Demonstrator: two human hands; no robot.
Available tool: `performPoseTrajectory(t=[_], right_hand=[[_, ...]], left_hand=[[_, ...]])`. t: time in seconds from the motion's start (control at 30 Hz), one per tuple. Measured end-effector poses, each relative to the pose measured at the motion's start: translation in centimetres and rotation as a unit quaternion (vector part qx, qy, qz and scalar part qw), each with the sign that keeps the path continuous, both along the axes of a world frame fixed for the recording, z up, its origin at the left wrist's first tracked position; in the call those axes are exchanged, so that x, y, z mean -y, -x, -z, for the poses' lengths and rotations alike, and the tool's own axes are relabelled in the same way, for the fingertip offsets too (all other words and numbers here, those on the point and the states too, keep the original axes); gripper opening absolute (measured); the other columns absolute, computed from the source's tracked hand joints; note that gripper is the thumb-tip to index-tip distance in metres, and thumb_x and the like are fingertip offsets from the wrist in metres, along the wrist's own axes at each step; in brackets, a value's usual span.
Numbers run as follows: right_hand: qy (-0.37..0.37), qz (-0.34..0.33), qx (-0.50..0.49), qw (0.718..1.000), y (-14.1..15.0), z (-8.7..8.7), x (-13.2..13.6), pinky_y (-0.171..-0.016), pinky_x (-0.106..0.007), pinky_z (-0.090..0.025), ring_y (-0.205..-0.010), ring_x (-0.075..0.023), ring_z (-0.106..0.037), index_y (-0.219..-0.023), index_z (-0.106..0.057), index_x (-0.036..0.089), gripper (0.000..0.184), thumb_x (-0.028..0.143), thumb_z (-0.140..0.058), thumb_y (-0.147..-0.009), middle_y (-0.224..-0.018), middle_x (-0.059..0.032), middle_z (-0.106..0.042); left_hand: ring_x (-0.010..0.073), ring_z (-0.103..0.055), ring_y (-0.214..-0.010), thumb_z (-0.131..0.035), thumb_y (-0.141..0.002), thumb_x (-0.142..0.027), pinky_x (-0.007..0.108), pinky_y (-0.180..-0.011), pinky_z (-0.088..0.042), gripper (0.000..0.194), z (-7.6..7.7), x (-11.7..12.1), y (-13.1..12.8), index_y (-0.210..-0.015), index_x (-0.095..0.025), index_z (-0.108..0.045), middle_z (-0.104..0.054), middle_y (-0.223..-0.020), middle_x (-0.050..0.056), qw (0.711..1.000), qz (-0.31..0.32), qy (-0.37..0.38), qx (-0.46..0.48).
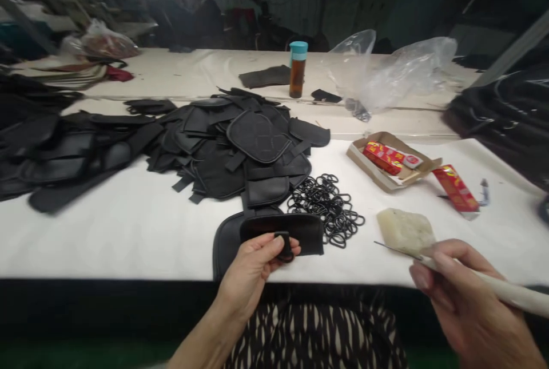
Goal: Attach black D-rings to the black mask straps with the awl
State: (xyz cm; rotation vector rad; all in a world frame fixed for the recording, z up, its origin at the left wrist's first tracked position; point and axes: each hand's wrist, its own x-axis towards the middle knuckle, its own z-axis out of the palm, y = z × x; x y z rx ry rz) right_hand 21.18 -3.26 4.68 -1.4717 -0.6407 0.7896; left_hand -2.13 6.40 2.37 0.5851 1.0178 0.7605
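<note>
My left hand (261, 254) is closed, thumb and fingers pinching a short black strap tab (281, 238) that appears to run through a black ring (286, 258). Behind the fingers spreads a dark, smooth leather-like piece (306, 231), overlapping a larger black padded piece (223, 249) at the table's front edge. In my right hand (467, 289) is an awl-like tool with a thick whitish handle (510, 292) and a thin metal tip (397, 250) pointing left. That tip lies just in front of a pale waxy block (405, 229). Loose black rings (326, 206) are heaped beyond my left hand.
Black padded pieces (257, 134) are piled behind the rings, with more black pieces (77, 151) at left. A cardboard tray (390, 186) holds red packets; another red packet (457, 189) lies beside it. Farther back are a bottle (297, 71), clear plastic (398, 77) and a black bag (506, 117).
</note>
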Motion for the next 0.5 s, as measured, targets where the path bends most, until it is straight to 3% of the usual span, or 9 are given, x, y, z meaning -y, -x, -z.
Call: performPoseTrajectory(t=[0.2, 0.5], right_hand=[[-0.019, -0.153, -0.125, 0.98, 5.9, 0.6, -2.6, -0.048, -0.018, -0.033, -0.053, -0.009, -0.037, -0.066, -0.053, 0.019, 0.023, 0.035, -0.062, -0.08, -0.058, 0.0017, -0.049], [-0.013, -0.193, -0.124, 0.973, 8.2, 2.5, -4.4, -0.052, -0.022, -0.029, -0.057, -0.0109, -0.039, -0.071, -0.052, 0.021, 0.02, 0.036, -0.061, -0.082, -0.06, 0.0034, -0.052]], left_hand=[[0.0179, -0.065, -0.078, -0.07, -0.072, -0.027, 0.026, -0.078, -0.047, 0.02, 0.2, 0.2, 0.4, -0.08, -0.009, -0.074, -0.073, -0.085, 0.013, 1.0, 0.016, -0.007, 0.013], [0.0182, -0.064, -0.077, -0.07, -0.07, -0.025, 0.026, -0.076, -0.046, 0.02, 0.1, 0.3, 0.9, -0.08, -0.008, -0.074, -0.072, -0.081, 0.013, 0.999, 0.033, -0.005, 0.039]])
